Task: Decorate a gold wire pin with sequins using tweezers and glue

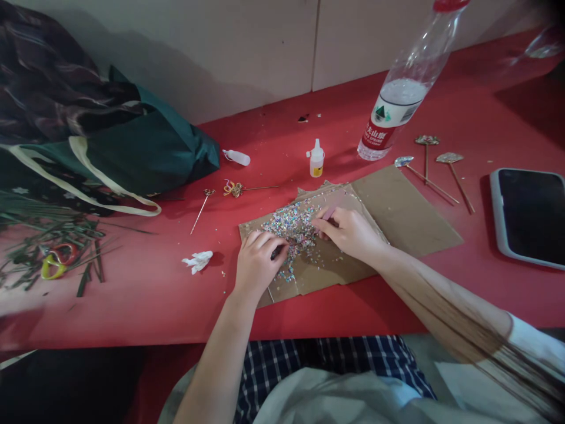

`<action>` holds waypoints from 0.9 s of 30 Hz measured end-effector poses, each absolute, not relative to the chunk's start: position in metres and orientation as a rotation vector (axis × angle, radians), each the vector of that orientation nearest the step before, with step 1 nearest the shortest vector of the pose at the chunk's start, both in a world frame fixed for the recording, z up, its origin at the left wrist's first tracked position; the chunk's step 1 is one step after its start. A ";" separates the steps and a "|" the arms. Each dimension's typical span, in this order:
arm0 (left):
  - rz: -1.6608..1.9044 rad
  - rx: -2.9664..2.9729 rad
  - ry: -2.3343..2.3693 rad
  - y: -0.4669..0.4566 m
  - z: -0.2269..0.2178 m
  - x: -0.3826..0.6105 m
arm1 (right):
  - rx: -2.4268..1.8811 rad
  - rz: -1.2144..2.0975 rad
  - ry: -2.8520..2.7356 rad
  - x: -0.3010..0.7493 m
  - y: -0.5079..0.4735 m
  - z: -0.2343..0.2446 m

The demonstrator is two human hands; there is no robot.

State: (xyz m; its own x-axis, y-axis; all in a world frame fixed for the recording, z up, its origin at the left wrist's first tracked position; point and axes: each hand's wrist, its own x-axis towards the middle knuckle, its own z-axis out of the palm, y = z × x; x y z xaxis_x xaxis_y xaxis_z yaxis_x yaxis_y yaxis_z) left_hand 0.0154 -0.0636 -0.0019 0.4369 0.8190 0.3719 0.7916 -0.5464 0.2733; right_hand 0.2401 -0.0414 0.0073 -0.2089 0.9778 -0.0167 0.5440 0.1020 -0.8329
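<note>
Both hands at frame centre: right hand (353, 233) pinches a pink strip (336, 202) at the glittery bits (291, 225); left hand (257, 263) curled, grip can't be told. Cardboard (338, 268) beneath probably there to catch strays.

Red blazes right across the tabletop (168, 318), the cardboard (406, 218) comes in plain brown, and here are the sequins (291, 224) flashing silver, blue, green and pink against a dusty-pink strip (334, 205)! The bottle (392, 112) sports a red cap (450, 5) and a red-and-white label (382, 126) with a green mark; the bag (163, 141) answers in dark green with cream straps (152, 208), the trousers (273, 371) in navy-and-white check.
</note>
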 end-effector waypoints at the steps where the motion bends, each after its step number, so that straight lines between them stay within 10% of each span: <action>1: 0.729 2.614 1.467 -0.064 -0.002 0.016 | -1.483 0.994 -1.818 0.240 -0.042 0.007; 27: 0.747 2.592 1.455 -0.063 -0.002 0.015 | -1.320 1.070 -1.491 0.246 -0.036 0.006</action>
